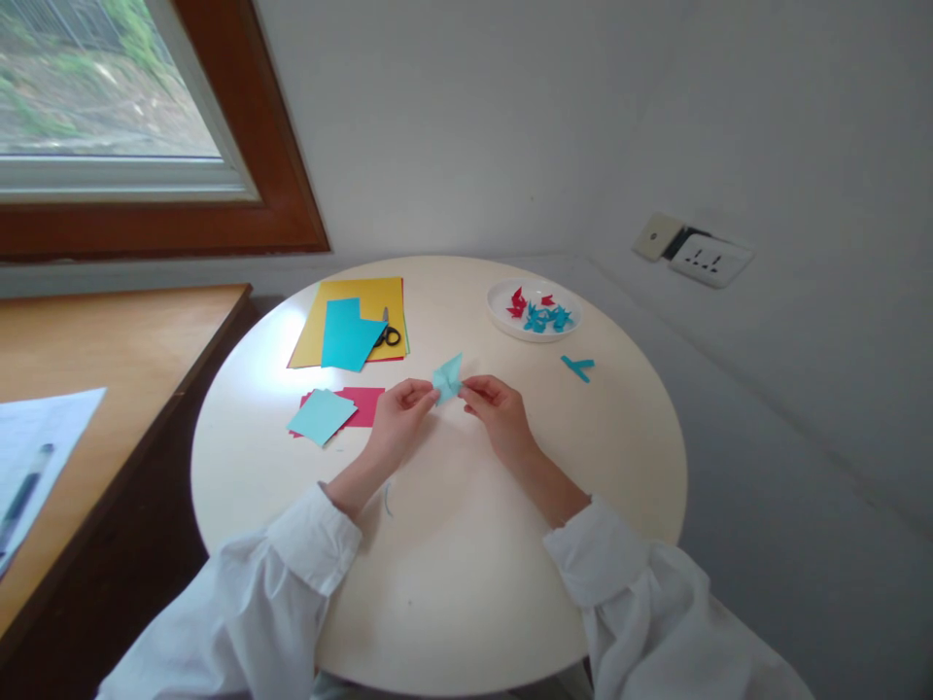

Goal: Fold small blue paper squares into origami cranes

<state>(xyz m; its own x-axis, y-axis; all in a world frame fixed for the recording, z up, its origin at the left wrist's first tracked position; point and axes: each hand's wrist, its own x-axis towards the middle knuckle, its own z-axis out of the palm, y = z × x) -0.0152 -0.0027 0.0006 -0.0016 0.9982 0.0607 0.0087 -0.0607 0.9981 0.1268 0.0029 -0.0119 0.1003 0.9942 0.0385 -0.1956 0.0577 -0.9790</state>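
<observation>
Between my two hands is a small folded piece of light blue paper [447,377], held just above the middle of the round table. My left hand [401,412] pinches its left side between thumb and fingers. On the opposite side, my right hand [501,412] pinches the right edge. The paper is partly folded, with a point rising at the top; its finer creases are too small to make out. Left of my left hand lie light blue paper squares [322,416] over dark pink squares [364,405].
A white plate [500,321] holds several small red and blue folded pieces. Blue paper strips [578,367] lie before it. At the back left, black-handled scissors [392,336] and blue sheets [346,335] rest on yellow paper [306,345]. A wooden desk [146,340] stands left.
</observation>
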